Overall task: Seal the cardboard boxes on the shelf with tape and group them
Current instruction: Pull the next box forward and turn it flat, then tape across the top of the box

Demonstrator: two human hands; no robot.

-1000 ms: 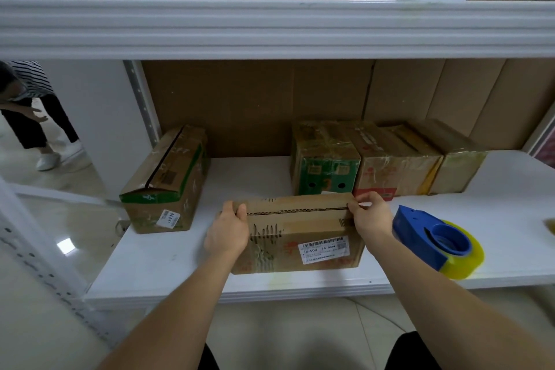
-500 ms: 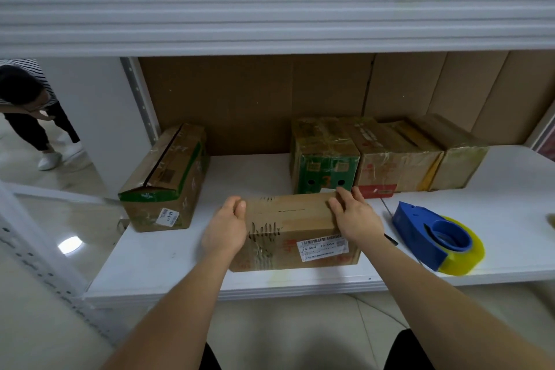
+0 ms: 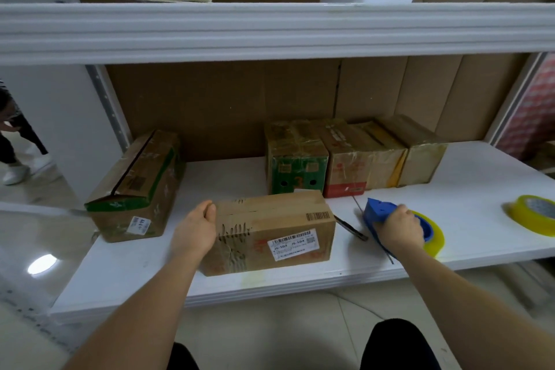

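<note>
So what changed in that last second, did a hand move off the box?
Yes. The right hand left the right end of the front box and went right to grip the blue tape dispenser on the shelf. The left hand stayed on the box's left end. The box, the open box at left and the row of taped boxes behind did not move.
</note>
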